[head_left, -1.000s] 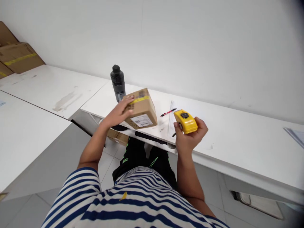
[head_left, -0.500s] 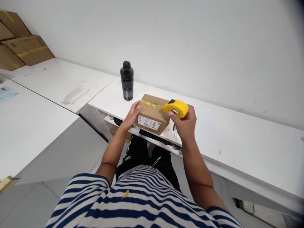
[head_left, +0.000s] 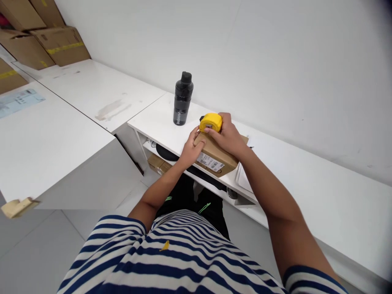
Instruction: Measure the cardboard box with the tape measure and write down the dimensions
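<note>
Yellow tape measure [head_left: 211, 121] is gripped in right hand [head_left: 228, 136], pressed on top of box [head_left: 218, 158] at desk [head_left: 306, 179] edge. Box's 9 o'clock end is clasped by left hand [head_left: 190, 148]. Bottle [head_left: 183, 104] is seen at box's 10 o'clock.

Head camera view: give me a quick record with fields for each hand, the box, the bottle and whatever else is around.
Left hand: clasps the left end of the cardboard box, fingers on its top
Right hand: holds a yellow tape measure at the box's far top edge
Cardboard box: on the white table near its front edge, printed label facing the person
Bottle: black, capped, upright, left of the box, apart from it
Background: stacked cartons, far left
</note>
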`<action>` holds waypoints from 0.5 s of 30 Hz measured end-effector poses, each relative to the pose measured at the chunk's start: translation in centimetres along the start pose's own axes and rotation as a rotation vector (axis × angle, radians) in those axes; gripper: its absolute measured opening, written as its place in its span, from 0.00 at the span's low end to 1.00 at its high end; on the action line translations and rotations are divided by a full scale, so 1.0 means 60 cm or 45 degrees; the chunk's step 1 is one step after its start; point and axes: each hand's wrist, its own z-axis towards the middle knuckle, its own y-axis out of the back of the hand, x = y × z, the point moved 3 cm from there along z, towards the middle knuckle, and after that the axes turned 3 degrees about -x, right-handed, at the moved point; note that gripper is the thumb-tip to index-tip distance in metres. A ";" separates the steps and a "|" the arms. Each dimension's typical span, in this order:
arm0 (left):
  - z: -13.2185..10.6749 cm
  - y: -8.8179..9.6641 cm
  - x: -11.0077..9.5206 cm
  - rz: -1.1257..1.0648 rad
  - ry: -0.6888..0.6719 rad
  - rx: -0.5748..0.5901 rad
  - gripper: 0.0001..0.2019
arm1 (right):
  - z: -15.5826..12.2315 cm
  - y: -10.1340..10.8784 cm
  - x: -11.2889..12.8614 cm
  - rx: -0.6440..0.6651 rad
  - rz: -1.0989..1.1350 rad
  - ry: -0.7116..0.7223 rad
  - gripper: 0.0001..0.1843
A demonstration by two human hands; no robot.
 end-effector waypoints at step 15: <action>-0.003 0.020 -0.023 0.390 -0.117 -0.001 0.25 | -0.077 0.087 -0.067 -0.075 -0.019 -0.125 0.37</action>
